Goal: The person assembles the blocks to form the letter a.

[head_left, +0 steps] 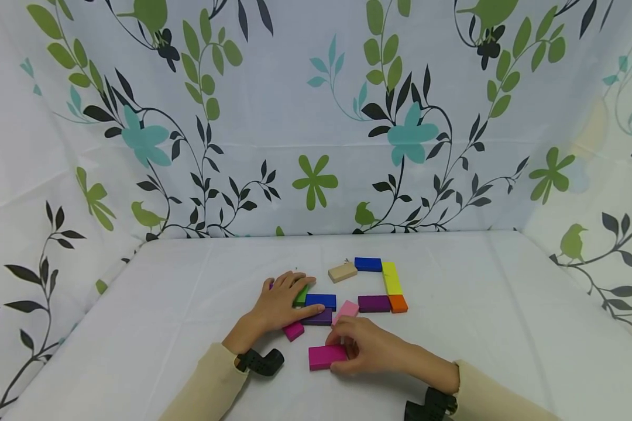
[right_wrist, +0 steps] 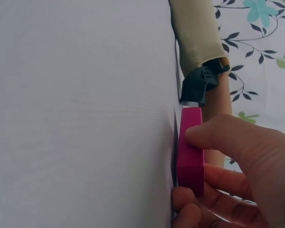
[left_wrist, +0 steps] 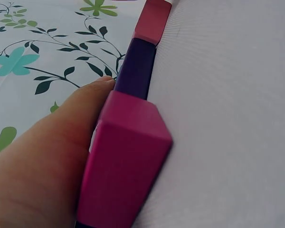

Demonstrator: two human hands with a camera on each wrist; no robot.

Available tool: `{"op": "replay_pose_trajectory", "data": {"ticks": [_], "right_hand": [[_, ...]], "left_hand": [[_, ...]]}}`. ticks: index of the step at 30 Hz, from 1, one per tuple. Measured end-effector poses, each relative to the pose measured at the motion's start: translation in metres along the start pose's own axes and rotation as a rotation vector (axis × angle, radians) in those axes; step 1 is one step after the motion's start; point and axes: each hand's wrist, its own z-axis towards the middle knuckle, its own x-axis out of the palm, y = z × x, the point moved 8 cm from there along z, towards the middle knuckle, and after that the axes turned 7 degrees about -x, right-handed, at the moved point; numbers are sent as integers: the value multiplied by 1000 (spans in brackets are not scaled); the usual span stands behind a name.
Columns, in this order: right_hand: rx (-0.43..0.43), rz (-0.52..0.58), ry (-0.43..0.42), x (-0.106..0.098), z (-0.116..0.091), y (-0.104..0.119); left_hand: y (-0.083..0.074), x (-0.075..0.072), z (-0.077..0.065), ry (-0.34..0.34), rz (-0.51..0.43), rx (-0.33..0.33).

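Observation:
My right hand [head_left: 376, 348] holds a magenta block [head_left: 322, 358] at its right end, near the front of the white table. In the right wrist view the thumb lies on one side of that block and the fingers are curled at the other. My left hand [head_left: 279, 301] rests with spread fingers over a group of blocks. Its thumb reaches along a blue block [head_left: 321, 300] and a dark purple block [head_left: 316, 318]. A green block [head_left: 301, 297] shows partly under the fingers. A second magenta block [head_left: 294, 331] lies tilted below the left palm, large in the left wrist view.
To the right, a pink block [head_left: 347, 309], a purple block [head_left: 374, 303], an orange block [head_left: 398, 303], a yellow block [head_left: 392, 278] and another blue block [head_left: 368, 264] form a bent row. A tan block [head_left: 342, 272] lies beside it. Patterned cloth [head_left: 316, 134] hangs behind the table.

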Motion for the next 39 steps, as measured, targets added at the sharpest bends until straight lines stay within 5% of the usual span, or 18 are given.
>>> {"op": "replay_pose_trajectory", "data": {"ticks": [39], "right_hand": [[80, -39, -151, -40, -73, -28]], "left_hand": [[1, 1, -2, -1, -17, 29]]}}
